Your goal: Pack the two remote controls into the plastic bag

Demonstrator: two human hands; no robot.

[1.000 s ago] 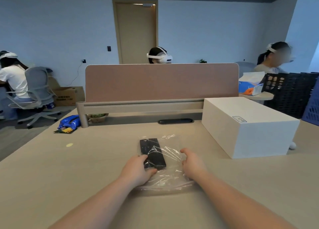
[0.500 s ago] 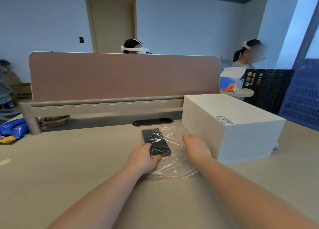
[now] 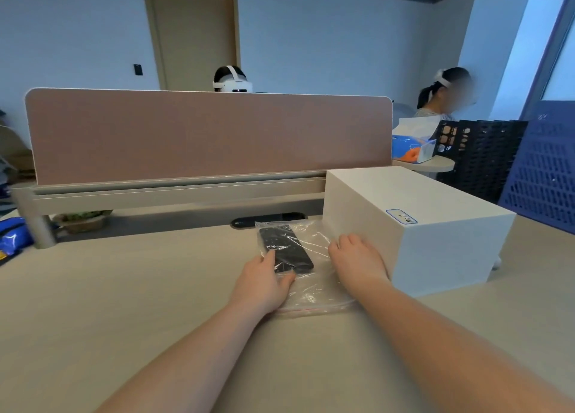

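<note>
Two black remote controls (image 3: 284, 247) lie side by side inside a clear plastic bag (image 3: 314, 293) on the beige table (image 3: 124, 303). The bag's red-lined mouth faces me. My left hand (image 3: 261, 283) grips the bag at the remotes' near end, with the thumb along their left side. My right hand (image 3: 357, 260) holds the bag's right side, fingers curled down, right beside the white box.
A white box (image 3: 435, 226) stands directly right of the bag. A black cable slot (image 3: 267, 219) and a brown divider (image 3: 202, 135) lie just beyond it. Black (image 3: 485, 154) and blue (image 3: 544, 170) crates are at far right, a blue packet (image 3: 12, 235) at far left. People sit behind.
Both hands have slid the bag with the remotes away from me and to the right, up to the cable slot and the white box. My view has turned right.
</note>
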